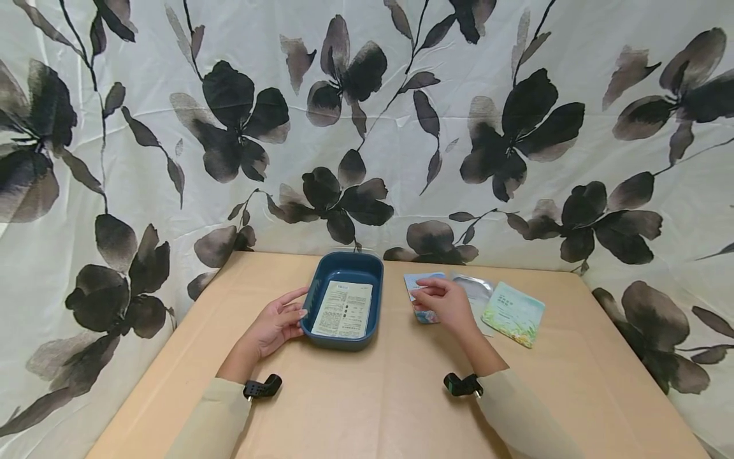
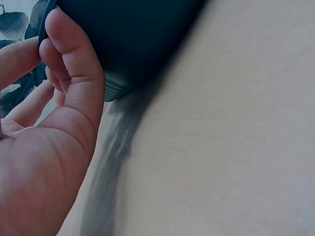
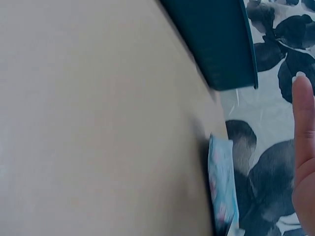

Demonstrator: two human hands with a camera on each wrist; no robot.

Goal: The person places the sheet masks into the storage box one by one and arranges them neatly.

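A dark blue plastic bin (image 1: 343, 345) stands on the table, and a flat cream packet (image 1: 346, 308) covered in small print lies inside it. My left hand (image 1: 276, 324) holds the bin's left rim between thumb and bent fingers; the left wrist view shows the fingers (image 2: 74, 64) against its outer side. Just above a blue printed packet (image 1: 414, 281), my right hand (image 1: 447, 305) hovers with loosely bent fingers and no thing visible in it. Its fingers partly cover that packet. In the right wrist view one straight finger (image 3: 304, 118) shows, apart from the blue packet.
Right of the blue packet lie a silver-and-white packet (image 1: 476, 288), partly behind my right hand, and a light green packet (image 1: 514, 313) set at an angle. The tan table (image 1: 367, 408) ends at the back against a floral curtain (image 1: 424, 185).
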